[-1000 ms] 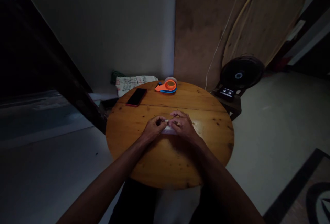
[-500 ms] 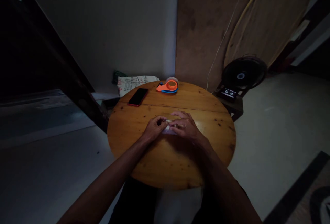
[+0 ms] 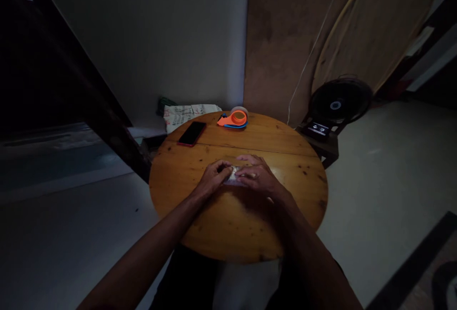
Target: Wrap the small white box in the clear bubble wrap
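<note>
A small, pale, shiny packet-like thing [image 3: 232, 178] lies low at the middle of the round wooden table, mostly covered by my fingers. Its exact kind cannot be made out. My left hand [image 3: 215, 175] pinches its left end between thumb and curled fingers. From the other side, my right hand [image 3: 257, 175] grips it with thumb and forefinger, while the upper fingers stretch out above. Both hands meet close together over it.
Toward the table's [image 3: 200, 205] far edge sits an orange and blue tape dispenser [image 3: 233, 118]. A phone with a red edge [image 3: 192, 134] lies to its left. Behind stands a printed white sack [image 3: 189, 114]; at right, a black round fan [image 3: 335, 104] rests on a stool.
The fingers shift very slightly on the pale packet, and a bit more of its shiny top shows between them. The whole view has drifted a little.
</note>
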Demonstrator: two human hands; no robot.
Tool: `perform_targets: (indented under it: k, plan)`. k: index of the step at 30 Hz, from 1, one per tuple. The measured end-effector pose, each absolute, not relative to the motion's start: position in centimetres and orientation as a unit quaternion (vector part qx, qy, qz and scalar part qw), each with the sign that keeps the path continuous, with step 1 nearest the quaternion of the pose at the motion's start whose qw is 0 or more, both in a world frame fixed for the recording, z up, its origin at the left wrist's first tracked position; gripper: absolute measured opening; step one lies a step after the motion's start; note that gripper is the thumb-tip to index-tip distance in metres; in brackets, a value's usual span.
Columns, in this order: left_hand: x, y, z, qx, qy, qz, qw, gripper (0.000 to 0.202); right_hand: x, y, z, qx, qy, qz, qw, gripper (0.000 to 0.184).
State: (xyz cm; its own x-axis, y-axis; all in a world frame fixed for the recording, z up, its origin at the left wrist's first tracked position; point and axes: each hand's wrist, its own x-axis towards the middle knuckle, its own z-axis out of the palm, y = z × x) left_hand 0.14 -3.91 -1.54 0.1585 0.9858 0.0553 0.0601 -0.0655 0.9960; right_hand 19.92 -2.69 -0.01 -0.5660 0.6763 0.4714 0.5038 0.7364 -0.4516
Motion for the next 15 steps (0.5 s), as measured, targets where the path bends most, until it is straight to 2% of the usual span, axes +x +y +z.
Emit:
perform_targets:
  k: [8, 15]
  plan:
    - [0.54, -3.66, -2.02, 0.577, 0.469, 0.459, 0.486, 0.026, 19.80, -3.00, 0.48, -0.338, -0.867, 0.161, 0.328, 0.013]
    - [0.54, -3.68, -2.06, 0.587, 0.491, 0.446, 0.464, 0.025, 19.59, -2.82, 0.67, -0.413, -0.754, 0.241, 0.450, 0.013]
